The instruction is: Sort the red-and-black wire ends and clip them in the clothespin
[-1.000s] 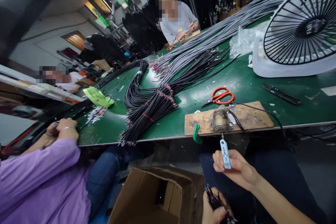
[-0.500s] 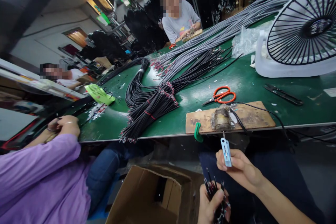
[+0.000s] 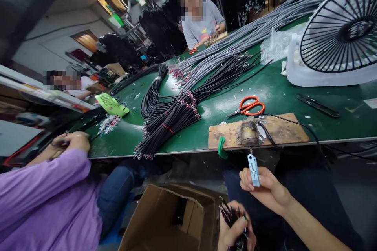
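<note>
My right hand (image 3: 266, 189) is closed on a small light-blue tool (image 3: 253, 169), held upright just below the table's front edge. Right above it, a wooden board (image 3: 282, 129) lies on the green table (image 3: 279, 90) with a grimy metal fixture (image 3: 247, 133) and a green clamp (image 3: 221, 148). My left hand (image 3: 232, 231) is low at the bottom edge, fingers wrapped round a bundle of thin black wires (image 3: 228, 213) with red stripped ends. It sits beside an open cardboard box (image 3: 171, 219) on the floor.
Black wire bundles (image 3: 171, 117) and long grey cables (image 3: 250, 35) cross the table. Orange scissors (image 3: 249, 106), black cutters (image 3: 316, 105) and a white fan (image 3: 338, 35) lie to the right. A person in a purple sleeve (image 3: 44, 196) works at my left; others sit further off.
My left hand with the wire bundle has risen from the bottom edge and shifted left toward the box. My right hand with the blue tool has barely moved.
</note>
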The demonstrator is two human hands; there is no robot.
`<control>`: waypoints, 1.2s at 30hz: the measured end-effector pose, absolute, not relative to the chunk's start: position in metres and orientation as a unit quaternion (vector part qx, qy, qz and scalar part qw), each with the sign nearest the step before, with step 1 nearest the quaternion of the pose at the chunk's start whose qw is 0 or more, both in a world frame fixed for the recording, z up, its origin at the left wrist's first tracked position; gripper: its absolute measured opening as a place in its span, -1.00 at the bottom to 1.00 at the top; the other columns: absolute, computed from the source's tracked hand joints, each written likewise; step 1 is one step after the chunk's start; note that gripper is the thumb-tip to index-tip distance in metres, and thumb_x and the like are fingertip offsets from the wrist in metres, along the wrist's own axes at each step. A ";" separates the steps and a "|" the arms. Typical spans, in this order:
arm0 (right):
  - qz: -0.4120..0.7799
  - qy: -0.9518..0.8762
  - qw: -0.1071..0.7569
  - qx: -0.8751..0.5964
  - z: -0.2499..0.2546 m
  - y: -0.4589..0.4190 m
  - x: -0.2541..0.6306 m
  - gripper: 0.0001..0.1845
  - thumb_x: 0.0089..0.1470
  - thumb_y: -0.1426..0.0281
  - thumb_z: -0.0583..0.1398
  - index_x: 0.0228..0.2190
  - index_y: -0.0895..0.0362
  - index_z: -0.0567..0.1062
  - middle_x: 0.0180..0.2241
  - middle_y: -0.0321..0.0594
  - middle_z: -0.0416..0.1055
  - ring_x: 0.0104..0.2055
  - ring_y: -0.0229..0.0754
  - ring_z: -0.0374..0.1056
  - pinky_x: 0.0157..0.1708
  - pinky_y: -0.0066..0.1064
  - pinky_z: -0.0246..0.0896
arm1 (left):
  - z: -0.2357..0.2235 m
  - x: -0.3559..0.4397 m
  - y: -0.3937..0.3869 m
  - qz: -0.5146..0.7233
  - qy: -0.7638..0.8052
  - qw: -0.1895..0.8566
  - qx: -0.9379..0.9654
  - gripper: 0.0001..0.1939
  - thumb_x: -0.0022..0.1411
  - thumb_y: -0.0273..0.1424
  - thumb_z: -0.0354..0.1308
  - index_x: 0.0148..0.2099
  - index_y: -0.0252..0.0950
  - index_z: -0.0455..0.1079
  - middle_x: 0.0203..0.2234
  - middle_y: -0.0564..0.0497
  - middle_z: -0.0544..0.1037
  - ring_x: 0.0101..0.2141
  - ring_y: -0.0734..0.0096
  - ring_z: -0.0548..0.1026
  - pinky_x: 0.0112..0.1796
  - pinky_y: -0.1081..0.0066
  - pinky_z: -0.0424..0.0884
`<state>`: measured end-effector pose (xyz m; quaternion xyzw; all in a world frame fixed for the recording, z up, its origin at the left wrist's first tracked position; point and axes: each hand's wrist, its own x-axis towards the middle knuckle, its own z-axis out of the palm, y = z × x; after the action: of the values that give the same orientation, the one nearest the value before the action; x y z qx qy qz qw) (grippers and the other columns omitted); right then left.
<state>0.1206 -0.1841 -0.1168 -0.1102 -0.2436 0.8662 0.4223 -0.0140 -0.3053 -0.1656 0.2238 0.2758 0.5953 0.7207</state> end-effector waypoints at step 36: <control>0.465 -0.683 0.469 -0.312 -0.103 -0.211 0.161 -0.86 0.14 0.51 0.26 -0.36 0.07 0.63 -0.46 -0.20 0.59 -0.41 -0.10 0.46 -0.13 -0.12 0.26 | -0.142 0.001 -0.286 0.568 0.307 0.729 0.225 -0.71 0.35 -0.22 0.18 -0.35 -0.31 0.33 -0.62 0.13 0.38 -0.77 0.68 0.28 -0.72 0.63 0.27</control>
<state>0.1615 -0.2109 -0.1034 -0.3123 -0.6828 0.4650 0.4691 0.0010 -0.2857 -0.1419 0.2252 0.3071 0.5684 0.7293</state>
